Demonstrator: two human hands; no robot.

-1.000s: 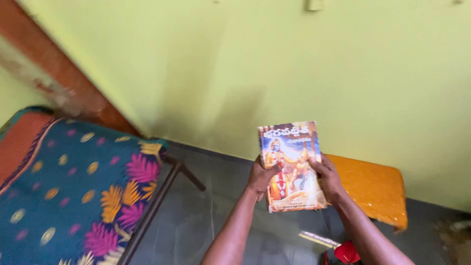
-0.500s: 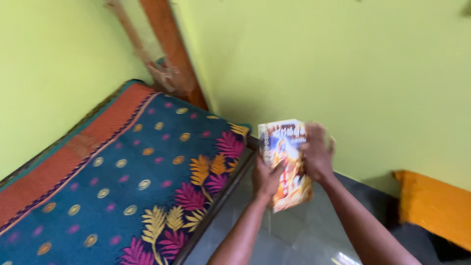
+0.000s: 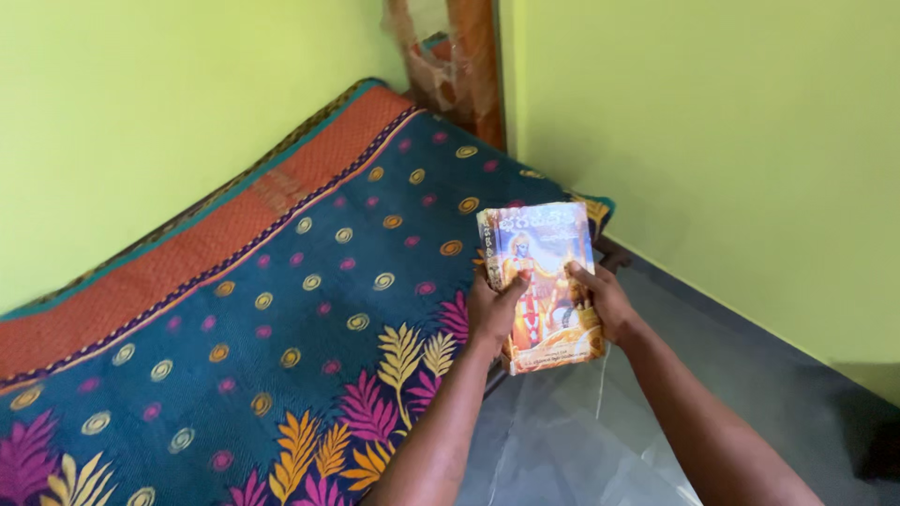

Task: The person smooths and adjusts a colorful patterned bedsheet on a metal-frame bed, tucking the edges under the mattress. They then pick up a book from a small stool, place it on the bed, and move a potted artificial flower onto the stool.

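I hold a thick book (image 3: 541,262) with a colourful illustrated cover in both hands, upright and facing me. My left hand (image 3: 490,314) grips its left edge with the thumb across the cover. My right hand (image 3: 605,300) grips the right edge, thumb on the front too. The book hangs over the near corner of a cot covered by a teal cloth (image 3: 281,309) with orange border, gold spirals and pink and yellow leaf prints.
Yellow-green walls (image 3: 731,141) meet in a corner behind the cot, where a reddish-brown post (image 3: 464,66) stands. Grey floor (image 3: 581,440) lies to the right of the cot and below my arms.
The view has swung left: the cot now fills the left and centre, and the orange cushion has left the frame. Both hands kept hold of the book throughout.
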